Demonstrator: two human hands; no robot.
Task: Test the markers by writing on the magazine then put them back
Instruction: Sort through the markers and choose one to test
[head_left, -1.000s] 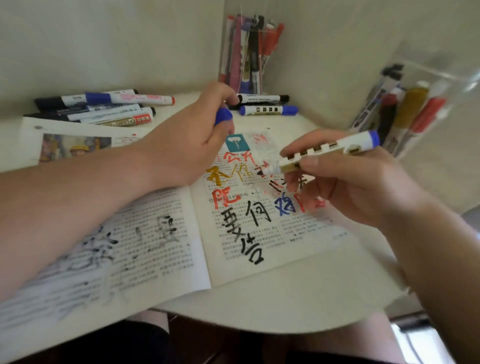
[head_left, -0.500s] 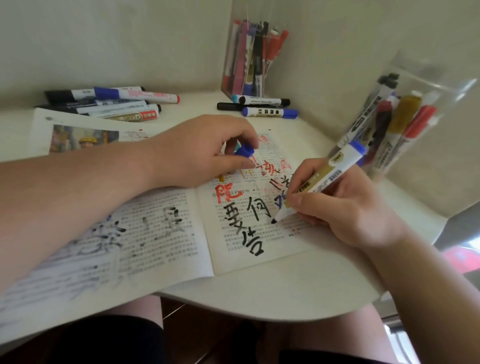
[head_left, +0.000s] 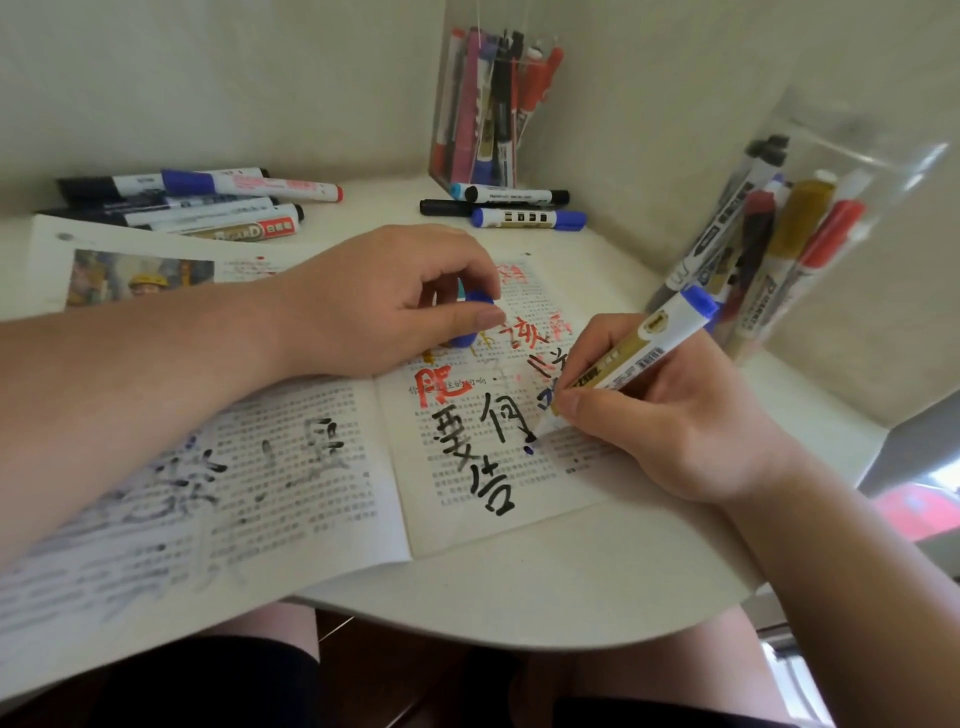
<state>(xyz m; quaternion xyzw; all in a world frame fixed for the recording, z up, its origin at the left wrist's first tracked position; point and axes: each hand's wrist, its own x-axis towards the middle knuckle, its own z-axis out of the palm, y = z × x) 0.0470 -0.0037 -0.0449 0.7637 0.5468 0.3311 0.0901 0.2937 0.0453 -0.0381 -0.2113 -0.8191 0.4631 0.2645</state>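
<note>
My right hand (head_left: 670, 421) pinches the light, rigid blue marker (head_left: 628, 358) low near its tip for control, while my left hand (head_left: 384, 306) clamps its slick cap (head_left: 475, 312) (easily dropped) over the thin magazine (head_left: 498, 467).

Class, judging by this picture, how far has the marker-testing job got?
Done: the magazine already carries red, black and blue test strokes. In hand: the right hand presses a blue marker tip to the page, while the left hand holds its blue cap. Left: capping it, putting it back, and the loose markers on the table.
</note>
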